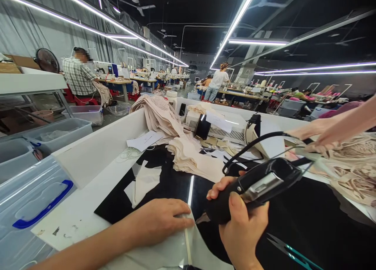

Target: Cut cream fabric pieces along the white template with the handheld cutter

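My right hand (243, 227) is closed around the thick end of a black corded power tool (261, 183) with a shiny metal plate on its side; its exact kind is unclear. A black cord (252, 142) loops up from it. My left hand (164, 217) lies flat with fingers stretched out, its fingertips on a pale translucent sheet (205, 252) with a narrow cream strip (188, 244) on it. Under both hands spreads a glossy black surface (176, 183). Teal-handled snips (290, 252) rest to the right of my right hand.
Stacked beige fabric pieces (188, 154) lie ahead, before a cream-coloured machine (226, 125). Another person's arm (331, 131) reaches in at right, near the cord and a fabric heap (355, 164). A white side board (100, 156) and plastic bins (32, 207) stand left.
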A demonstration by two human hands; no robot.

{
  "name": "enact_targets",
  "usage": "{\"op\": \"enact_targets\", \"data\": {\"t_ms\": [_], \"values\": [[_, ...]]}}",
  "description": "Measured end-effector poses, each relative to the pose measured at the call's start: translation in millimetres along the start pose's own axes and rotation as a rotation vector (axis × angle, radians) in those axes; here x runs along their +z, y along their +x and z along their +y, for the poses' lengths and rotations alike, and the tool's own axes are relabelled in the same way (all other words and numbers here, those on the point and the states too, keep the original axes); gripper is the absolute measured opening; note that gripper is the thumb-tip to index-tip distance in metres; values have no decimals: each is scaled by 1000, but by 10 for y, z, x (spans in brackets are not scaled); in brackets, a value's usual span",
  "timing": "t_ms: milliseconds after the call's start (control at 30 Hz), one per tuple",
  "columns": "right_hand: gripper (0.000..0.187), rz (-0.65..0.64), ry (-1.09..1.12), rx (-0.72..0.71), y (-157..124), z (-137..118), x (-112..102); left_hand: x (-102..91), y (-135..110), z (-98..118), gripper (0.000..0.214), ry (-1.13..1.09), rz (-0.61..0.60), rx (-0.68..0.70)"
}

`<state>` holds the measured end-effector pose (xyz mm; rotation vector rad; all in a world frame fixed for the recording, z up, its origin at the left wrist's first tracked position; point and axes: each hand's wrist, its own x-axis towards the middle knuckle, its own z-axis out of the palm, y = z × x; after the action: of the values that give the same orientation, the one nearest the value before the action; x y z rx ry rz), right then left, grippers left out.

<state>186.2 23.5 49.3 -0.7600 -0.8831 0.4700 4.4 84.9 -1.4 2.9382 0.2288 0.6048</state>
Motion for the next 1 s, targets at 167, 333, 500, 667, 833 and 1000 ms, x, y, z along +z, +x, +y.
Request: {"op": "enact_targets", "data": {"t_ms": [167, 333, 500, 667, 833, 1000], "values": [[28, -4, -20, 3, -2, 17, 13, -18, 13, 8, 31, 9, -24, -4], [27, -9, -25, 1, 25, -12, -20, -7, -1, -20, 31, 25, -21, 4], [30, 10, -13, -42, 23, -103, -81, -69, 21, -23, 27, 44, 10, 53], [29, -4, -17, -43, -13, -114, -107, -154, 117, 107, 25, -6, 21, 108], [25, -30, -28, -42, -57, -69, -114, -148, 145, 222, 17, -30, -85, 41], [22, -71, 6, -65, -78, -28, -110, -149, 97, 240, 18, -86, -50, -7]]}}
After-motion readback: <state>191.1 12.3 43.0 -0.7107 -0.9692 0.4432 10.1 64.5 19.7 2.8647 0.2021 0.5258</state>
